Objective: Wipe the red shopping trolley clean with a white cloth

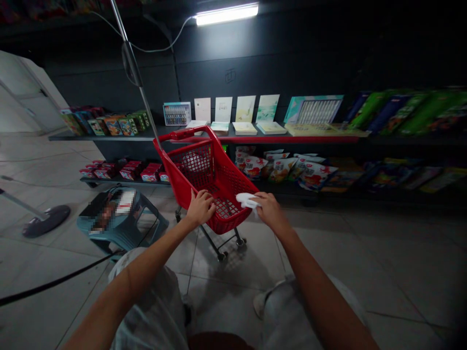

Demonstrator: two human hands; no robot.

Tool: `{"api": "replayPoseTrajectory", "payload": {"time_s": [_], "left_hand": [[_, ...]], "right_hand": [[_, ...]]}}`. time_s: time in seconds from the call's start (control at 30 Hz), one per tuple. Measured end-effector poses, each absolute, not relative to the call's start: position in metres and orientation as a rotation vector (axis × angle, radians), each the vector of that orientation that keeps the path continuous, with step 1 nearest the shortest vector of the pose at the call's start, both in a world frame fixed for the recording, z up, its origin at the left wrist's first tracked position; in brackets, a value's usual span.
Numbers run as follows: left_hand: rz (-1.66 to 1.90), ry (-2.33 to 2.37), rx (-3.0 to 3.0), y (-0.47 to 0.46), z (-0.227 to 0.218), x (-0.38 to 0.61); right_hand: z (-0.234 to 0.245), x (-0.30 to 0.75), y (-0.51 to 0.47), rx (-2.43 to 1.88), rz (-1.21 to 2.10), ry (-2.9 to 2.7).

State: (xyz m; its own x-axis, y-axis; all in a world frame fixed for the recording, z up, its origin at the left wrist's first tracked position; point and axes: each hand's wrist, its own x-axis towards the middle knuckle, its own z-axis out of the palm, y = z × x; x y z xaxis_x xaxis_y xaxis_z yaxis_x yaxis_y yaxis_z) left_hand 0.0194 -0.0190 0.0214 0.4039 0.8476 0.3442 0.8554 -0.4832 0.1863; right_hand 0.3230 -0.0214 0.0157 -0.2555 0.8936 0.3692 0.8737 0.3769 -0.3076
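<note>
A small red shopping cart (pixel 175 172) with a mesh-sided plastic basket stands on the floor in front of me, its handle toward the shelf. My left hand (pixel 200 206) is closed over the basket's near left rim. At the near right rim, my right hand (pixel 268 206) pinches a crumpled white cloth or tissue (pixel 247 200); whether it is cloth or paper I cannot tell. The cloth lies against the rim. Through the mesh, the basket shows nothing inside that I can make out.
Behind the cart runs a dark shelf (pixel 321 139) with booklets, pen sets and packets. Snack bags (pixel 280 167) fill the lower level. To the left are a grey-blue stool (pixel 146 221) with items on it, a round stand base (pixel 46 221) and a black cable (pixel 62 280).
</note>
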Motion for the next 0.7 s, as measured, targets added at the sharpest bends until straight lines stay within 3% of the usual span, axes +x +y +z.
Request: {"api": "replayPoseTrajectory", "payload": {"time_s": [0.13, 0.33, 0.7], "left_hand": [[-0.634, -1.569, -2.608, -0.020, 0.021, 0.021], [-0.637, -1.546, -2.586, -0.019, 0.019, 0.017], [-0.622, -1.537, -2.585, -0.017, 0.018, 0.016]], "right_hand": [[0.019, 0.326, -0.020, -1.590, 0.035, -2.109], [0.030, 0.280, -0.049, -1.251, 0.160, -2.399], [0.022, 0.296, -0.018, -1.384, 0.125, -2.032]]}}
